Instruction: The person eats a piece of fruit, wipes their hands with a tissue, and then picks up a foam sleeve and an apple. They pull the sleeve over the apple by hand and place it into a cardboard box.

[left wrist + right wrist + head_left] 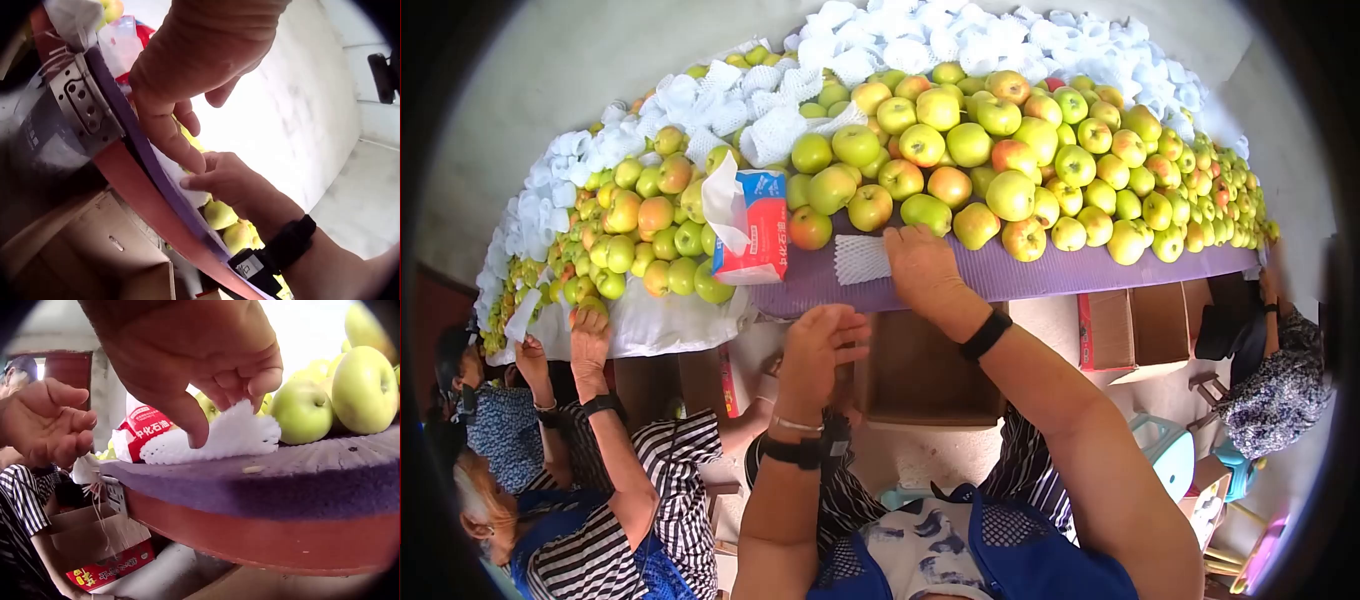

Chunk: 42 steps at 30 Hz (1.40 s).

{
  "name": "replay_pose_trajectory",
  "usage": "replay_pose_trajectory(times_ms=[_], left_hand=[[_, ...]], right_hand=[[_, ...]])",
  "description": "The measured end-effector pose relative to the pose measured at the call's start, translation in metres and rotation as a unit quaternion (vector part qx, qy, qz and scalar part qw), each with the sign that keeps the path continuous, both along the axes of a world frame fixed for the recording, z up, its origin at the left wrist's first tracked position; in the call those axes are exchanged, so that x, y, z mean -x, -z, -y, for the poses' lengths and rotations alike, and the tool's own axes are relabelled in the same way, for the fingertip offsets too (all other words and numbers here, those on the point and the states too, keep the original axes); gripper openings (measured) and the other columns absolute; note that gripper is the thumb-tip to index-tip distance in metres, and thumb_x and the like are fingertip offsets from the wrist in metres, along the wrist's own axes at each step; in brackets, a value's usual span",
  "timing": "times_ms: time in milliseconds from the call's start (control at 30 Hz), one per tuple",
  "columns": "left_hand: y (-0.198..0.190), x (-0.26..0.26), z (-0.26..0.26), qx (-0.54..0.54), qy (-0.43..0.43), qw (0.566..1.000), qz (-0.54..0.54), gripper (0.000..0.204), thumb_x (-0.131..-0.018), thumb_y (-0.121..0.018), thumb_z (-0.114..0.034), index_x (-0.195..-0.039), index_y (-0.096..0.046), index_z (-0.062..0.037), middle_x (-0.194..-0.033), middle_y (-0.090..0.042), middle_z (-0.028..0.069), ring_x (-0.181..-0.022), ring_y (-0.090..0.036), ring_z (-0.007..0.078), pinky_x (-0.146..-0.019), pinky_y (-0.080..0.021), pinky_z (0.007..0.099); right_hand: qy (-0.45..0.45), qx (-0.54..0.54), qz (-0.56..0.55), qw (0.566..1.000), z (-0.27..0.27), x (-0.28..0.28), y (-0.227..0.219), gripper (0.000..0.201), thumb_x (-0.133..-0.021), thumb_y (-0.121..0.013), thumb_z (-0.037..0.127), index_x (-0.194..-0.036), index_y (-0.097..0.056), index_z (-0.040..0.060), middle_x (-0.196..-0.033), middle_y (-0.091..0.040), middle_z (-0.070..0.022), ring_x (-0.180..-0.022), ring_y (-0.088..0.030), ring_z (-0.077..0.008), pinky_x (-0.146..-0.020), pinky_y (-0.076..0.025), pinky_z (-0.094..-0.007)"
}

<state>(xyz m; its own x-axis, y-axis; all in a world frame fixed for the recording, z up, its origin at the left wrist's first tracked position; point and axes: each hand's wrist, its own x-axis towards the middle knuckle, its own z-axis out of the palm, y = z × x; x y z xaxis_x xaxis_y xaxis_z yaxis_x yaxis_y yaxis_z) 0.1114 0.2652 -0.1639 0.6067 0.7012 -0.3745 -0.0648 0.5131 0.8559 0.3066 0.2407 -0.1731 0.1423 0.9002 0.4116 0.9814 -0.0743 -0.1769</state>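
A flat white foam net sleeve (861, 260) lies on the purple mat (810, 275) at the table's near edge. My right hand (925, 270) pinches its right end; in the right wrist view the thumb and fingers straddle the raised part of the sleeve (219, 439). My left hand (825, 345) hovers just off the edge, its fingers loosely bent and nothing in them. Apples, green with red blush (925, 213), are heaped right behind the right hand. A red, white and blue tissue packet (752, 228) stands left of the sleeve.
More foam nets (990, 40) are piled behind the apples. Below the edge sits an open cardboard box (930, 370), with another box (1145, 325) to the right. On the left, a person in stripes has a hand (590, 340) at the apples. Another person sits far right.
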Motion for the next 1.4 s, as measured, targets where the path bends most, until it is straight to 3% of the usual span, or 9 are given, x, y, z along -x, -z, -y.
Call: replay_pose_trajectory(times_ms=[200,300,600,733,867,967,1033,1267,1400], left_hand=[[0.005,-0.023,0.002,0.034,-0.049,0.998,-0.001,0.03,-0.083,-0.06,-0.025,-0.101,-0.051,-0.0022,-0.092,-0.06,0.0113,-0.081,-0.061,0.0237,-0.071,-0.05,0.035],[0.004,-0.024,0.011,0.059,-0.081,0.993,0.07,0.03,-0.081,-0.061,-0.022,-0.102,-0.051,-0.0013,-0.094,-0.058,0.0103,-0.086,-0.059,0.0222,-0.076,-0.047,0.0342],[0.001,-0.036,0.019,-0.062,-0.164,0.971,0.165,0.027,-0.078,-0.049,-0.004,-0.105,-0.049,0.0028,-0.105,-0.055,0.0146,-0.101,-0.053,0.0226,-0.089,-0.041,0.0348],[-0.006,-0.049,0.027,-0.16,-0.128,0.963,0.173,0.035,-0.079,-0.047,-0.004,-0.113,-0.041,0.0036,-0.1,-0.057,0.0164,-0.099,-0.054,0.026,-0.091,-0.04,0.0373],[-0.021,-0.066,0.035,-0.176,-0.118,0.948,0.235,0.037,-0.078,-0.046,-0.003,-0.114,-0.041,0.0018,-0.09,-0.059,0.0152,-0.092,-0.055,0.0243,-0.088,-0.04,0.0383],[-0.017,-0.066,0.033,-0.087,-0.109,0.943,0.304,0.027,-0.084,-0.046,-0.009,-0.109,-0.045,0.0004,-0.084,-0.057,0.014,-0.085,-0.056,0.0251,-0.083,-0.043,0.0382],[-0.01,-0.065,0.028,0.005,-0.091,0.926,0.366,0.026,-0.087,-0.047,-0.014,-0.108,-0.046,0.0003,-0.082,-0.056,0.0134,-0.082,-0.055,0.0257,-0.079,-0.044,0.038],[-0.018,-0.083,0.039,-0.004,-0.107,0.942,0.319,0.028,-0.092,-0.041,-0.031,-0.078,-0.047,-0.0074,-0.068,-0.045,0.0051,-0.063,-0.044,0.017,-0.062,-0.039,0.0312],[-0.023,-0.071,0.041,0.022,-0.069,0.918,0.389,0.042,-0.093,-0.034,-0.04,-0.062,-0.037,-0.0115,-0.052,-0.034,-0.0008,-0.047,-0.033,0.0129,-0.049,-0.029,0.0276]], right_hand=[[-0.066,-0.091,-0.128,0.985,0.021,0.01,-0.017,0.017,-0.065,-0.058,0.006,-0.081,-0.052,0.0048,-0.074,-0.053,-0.0109,-0.076,-0.054,-0.031,-0.062,-0.046,-0.0379],[-0.138,-0.061,-0.236,0.96,0.04,0.031,-0.02,0.018,-0.066,-0.057,0.004,-0.082,-0.048,0.0033,-0.074,-0.054,-0.0119,-0.072,-0.053,-0.0344,-0.062,-0.044,-0.0402],[-0.066,0.115,-0.533,0.836,0.052,0.046,-0.019,0.037,-0.062,-0.068,0.01,-0.093,-0.05,0.0017,-0.08,-0.056,-0.0139,-0.07,-0.054,-0.0326,-0.063,-0.044,-0.0359],[-0.145,0.023,-0.405,0.902,0.056,0.03,-0.002,0.034,-0.062,-0.065,0.008,-0.094,-0.054,0.0011,-0.087,-0.056,-0.0171,-0.079,-0.055,-0.0323,-0.071,-0.045,-0.036],[-0.174,0.053,-0.528,0.829,0.067,0.019,-0.016,0.035,-0.068,-0.06,0.006,-0.101,-0.051,0.0011,-0.097,-0.057,-0.0203,-0.091,-0.056,-0.0343,-0.079,-0.044,-0.0387],[-0.129,0.114,-0.479,0.861,0.076,0.013,-0.012,0.042,-0.07,-0.06,0.007,-0.11,-0.049,0.0021,-0.096,-0.058,-0.0207,-0.089,-0.057,-0.036,-0.079,-0.044,-0.0367],[-0.128,0.12,-0.494,0.852,0.081,0.011,-0.014,0.04,-0.07,-0.06,0.007,-0.109,-0.05,0.0028,-0.096,-0.058,-0.0207,-0.09,-0.056,-0.0372,-0.077,-0.045,-0.0364],[-0.107,0.119,-0.541,0.826,0.082,0.008,0.018,0.019,-0.07,-0.063,0.014,-0.086,-0.056,0.004,-0.087,-0.06,-0.0169,-0.079,-0.058,-0.036,-0.068,-0.046,-0.0407],[-0.081,0.059,-0.395,0.913,0.093,0.031,0.019,0.017,-0.068,-0.063,0.02,-0.077,-0.055,0.008,-0.074,-0.059,-0.0119,-0.069,-0.058,-0.0328,-0.062,-0.047,-0.0384]])
